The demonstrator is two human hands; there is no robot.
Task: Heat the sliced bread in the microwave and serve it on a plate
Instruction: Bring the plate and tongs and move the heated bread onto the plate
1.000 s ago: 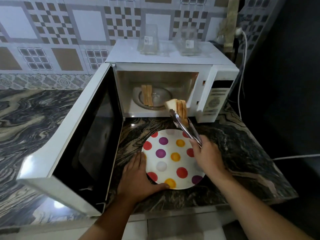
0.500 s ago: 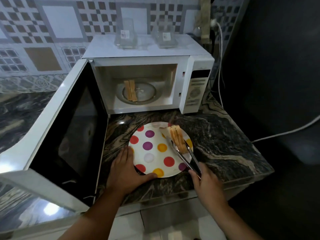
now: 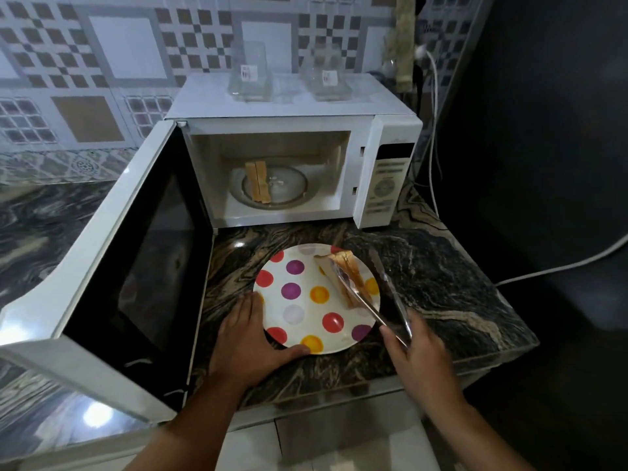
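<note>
A white plate with coloured dots lies on the dark marble counter in front of the white microwave. Toasted bread slices rest on the plate's right side. My right hand holds metal tongs; the tong arms are spread, one lying over the bread, the other outside the plate's rim. My left hand lies flat against the plate's left and near edge. Two more bread slices stand on the glass turntable inside the microwave.
The microwave door hangs wide open to the left, close to my left arm. Two clear glass containers stand on the microwave top. A white cable runs off the counter at the right, past the counter's edge.
The tongs carried the bread from the microwave mouth down onto the plate, and their arms have now spread apart. My left hand stayed at the plate.
</note>
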